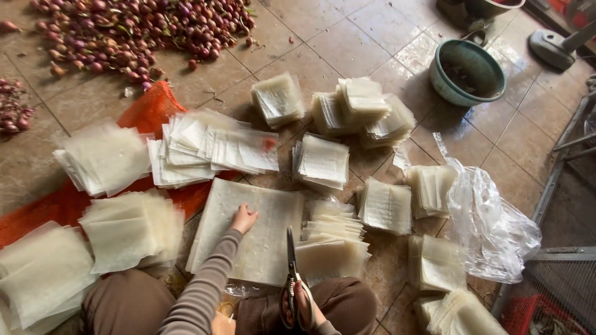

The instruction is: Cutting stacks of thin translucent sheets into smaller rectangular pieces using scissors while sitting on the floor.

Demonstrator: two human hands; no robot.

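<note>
Pressing left hand (243,218) flat on large sheet (261,232), right fingers (304,304) closed through scissors (292,273) alongside.

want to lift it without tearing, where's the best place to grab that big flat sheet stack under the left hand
Probably the near right corner of the big sheet stack, coming from the scissors side. It lies flat on the floor with that edge bare, while the left hand presses its middle.
</note>
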